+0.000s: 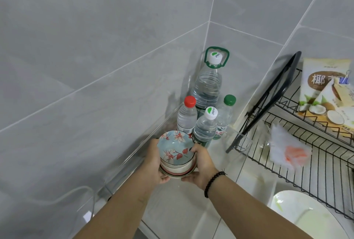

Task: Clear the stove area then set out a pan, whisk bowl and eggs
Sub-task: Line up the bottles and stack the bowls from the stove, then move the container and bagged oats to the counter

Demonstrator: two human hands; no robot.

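both hands' grip clamped on bowl stack (175, 157) | bottles (206, 108) just behind | wall left, rack (306, 143) right

My left fingers (166, 178) are mostly hidden under the stacked bowls (175, 157). The white plate (306, 217) and coconut packet (325, 93) are cut off at the frame's edge; the rack's white-orange thing (287, 148) is blurred.

Water bottles (206, 104) block the corner just beyond the bowl stack (175, 154); the wall closes its left, the wire rack (306, 154) its right; bare table nearer
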